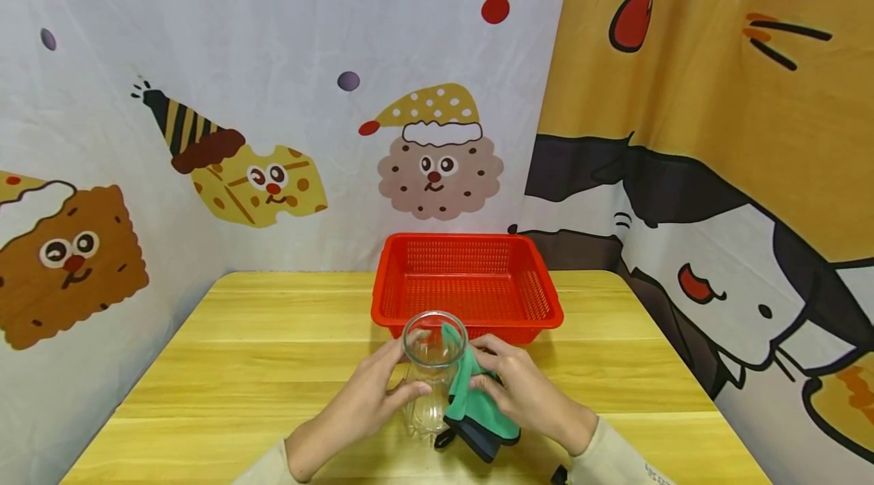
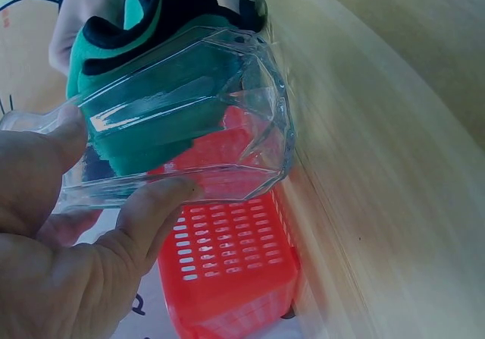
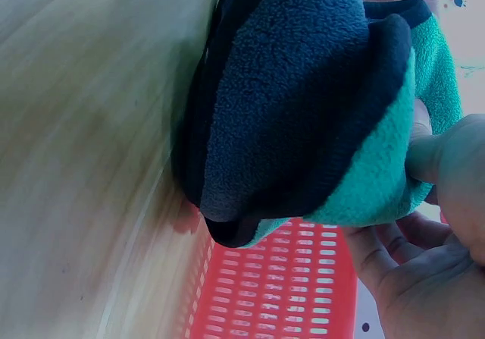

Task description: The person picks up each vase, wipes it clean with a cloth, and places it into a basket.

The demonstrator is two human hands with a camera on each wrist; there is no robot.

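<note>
A clear glass jar [image 1: 430, 394] with a round rim stands upright near the front of the table. My left hand [image 1: 372, 394] grips its left side, thumb in front and fingers behind; the left wrist view shows the faceted glass [image 2: 250, 142] between thumb and fingers. On the jar's right side my right hand [image 1: 519, 386] pinches a green and dark grey cloth [image 1: 488, 413] with black edging. Part of the cloth lies against the glass, and the rest hangs down toward the table. In the right wrist view the folded cloth [image 3: 295, 104] hides most of the jar.
Behind the jar sits a red plastic basket [image 1: 471, 329] with perforated walls. The wooden table [image 1: 273, 363] reaches to a cartoon-printed curtain [image 1: 287, 52] at the back and sides. A small black object [image 1: 559, 475] lies by the right sleeve.
</note>
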